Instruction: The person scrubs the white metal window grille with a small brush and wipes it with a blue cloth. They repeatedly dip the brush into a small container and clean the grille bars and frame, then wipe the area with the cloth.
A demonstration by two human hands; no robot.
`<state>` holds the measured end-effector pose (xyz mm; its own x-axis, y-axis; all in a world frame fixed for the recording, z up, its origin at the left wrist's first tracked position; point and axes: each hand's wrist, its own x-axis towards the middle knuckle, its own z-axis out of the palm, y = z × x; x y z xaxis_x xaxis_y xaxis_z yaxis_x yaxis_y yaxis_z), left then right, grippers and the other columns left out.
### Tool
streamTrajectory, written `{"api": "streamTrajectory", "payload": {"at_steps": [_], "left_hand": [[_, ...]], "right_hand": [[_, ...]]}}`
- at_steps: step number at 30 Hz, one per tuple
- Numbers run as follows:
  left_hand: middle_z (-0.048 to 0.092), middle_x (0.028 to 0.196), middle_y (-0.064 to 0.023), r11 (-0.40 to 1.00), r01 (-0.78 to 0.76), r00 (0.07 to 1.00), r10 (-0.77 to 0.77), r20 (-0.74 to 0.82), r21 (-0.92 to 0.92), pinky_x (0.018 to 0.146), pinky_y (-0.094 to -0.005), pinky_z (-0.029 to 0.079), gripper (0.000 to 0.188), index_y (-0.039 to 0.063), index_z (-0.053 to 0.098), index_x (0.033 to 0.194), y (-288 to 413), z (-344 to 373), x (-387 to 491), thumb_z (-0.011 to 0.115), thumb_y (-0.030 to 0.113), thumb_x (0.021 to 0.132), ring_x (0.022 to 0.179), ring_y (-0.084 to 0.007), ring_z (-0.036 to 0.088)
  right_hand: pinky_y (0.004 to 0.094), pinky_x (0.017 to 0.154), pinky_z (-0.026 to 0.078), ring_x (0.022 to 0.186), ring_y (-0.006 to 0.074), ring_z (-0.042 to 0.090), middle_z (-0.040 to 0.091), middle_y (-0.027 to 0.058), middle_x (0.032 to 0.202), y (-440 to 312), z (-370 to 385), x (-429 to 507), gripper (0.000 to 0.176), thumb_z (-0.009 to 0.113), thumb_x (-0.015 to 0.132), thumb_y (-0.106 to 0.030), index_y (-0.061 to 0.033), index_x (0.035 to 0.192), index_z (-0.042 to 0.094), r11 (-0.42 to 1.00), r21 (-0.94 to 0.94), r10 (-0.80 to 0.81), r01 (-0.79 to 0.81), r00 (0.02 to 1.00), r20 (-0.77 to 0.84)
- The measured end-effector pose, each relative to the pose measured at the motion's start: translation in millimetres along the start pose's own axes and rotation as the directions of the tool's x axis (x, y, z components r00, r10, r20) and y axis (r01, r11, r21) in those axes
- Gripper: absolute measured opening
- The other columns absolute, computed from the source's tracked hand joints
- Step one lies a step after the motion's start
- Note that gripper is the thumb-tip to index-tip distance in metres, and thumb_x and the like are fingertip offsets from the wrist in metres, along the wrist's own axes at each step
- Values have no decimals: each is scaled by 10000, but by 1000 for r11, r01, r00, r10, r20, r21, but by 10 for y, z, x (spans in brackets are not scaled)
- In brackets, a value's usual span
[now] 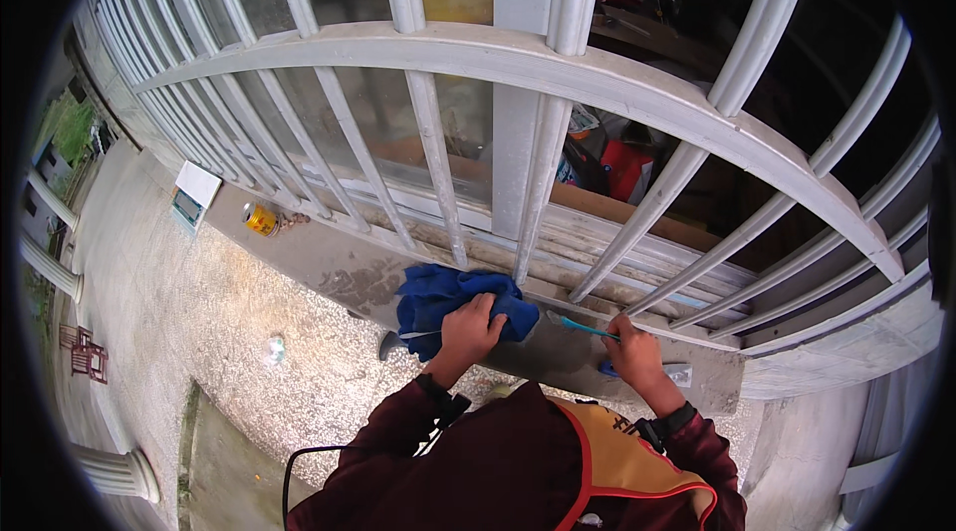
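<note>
A crumpled blue cloth (441,299) lies on the stone window ledge (343,262) at the foot of the metal bars. On top of it rests my left hand (470,329), thumb and fingers curved onto the fabric. My right hand (635,352) grips the end of a thin teal toothbrush-like brush (586,325), whose pale head points left, close to the bars. Below my right hand, a small blue object (609,368) and a clear plastic piece (678,375) lie on the ledge, partly covered by the hand.
Pale metal window bars (433,135) with a curved crossbar (478,45) rise along the ledge. A yellow can (260,219) and a box with a white lid (198,187) stand further left on the ledge. A transparent bag-like item (275,349) lies on the pebbled floor.
</note>
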<state>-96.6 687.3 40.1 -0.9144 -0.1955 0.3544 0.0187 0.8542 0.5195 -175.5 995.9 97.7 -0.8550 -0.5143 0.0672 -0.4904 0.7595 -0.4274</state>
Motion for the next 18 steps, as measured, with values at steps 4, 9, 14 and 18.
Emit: {"api": "streamTrajectory", "payload": {"at_steps": [4,9,14,18], "left_hand": [[664,1006,-115,994,64,995,-57,-77,87,667,-449,542,369,73,603,1122,104,79,-24,658,341,875,827,-344,673],[667,994,-116,982,83,988,-60,-141,168,683,-461,536,362,68,609,1127,133,205,-52,647,331,881,854,-350,667],[663,1043,-154,971,116,984,-84,-158,209,713,-471,531,368,39,606,1157,140,306,-87,620,303,901,888,-376,656],[656,1075,-168,965,114,983,-74,-170,237,734,-481,526,366,32,600,1162,135,333,-92,606,300,913,920,-393,645]], "right_hand": [[345,523,520,596,232,665,662,99,696,480,-648,-521,158,678,888,-54,-57,957,536,895,412,231,-173,968,-95],[245,495,481,568,73,562,583,35,653,1017,-1186,-1127,87,621,959,-37,-16,983,540,699,706,474,-112,812,-340],[241,529,494,585,78,618,639,33,686,1242,-1203,-1246,111,611,989,-93,-36,1082,631,887,421,417,-190,723,-551],[235,532,496,590,73,618,643,28,696,1274,-1041,-912,134,592,1007,-102,-24,1104,641,769,633,468,-87,751,-465]]}}
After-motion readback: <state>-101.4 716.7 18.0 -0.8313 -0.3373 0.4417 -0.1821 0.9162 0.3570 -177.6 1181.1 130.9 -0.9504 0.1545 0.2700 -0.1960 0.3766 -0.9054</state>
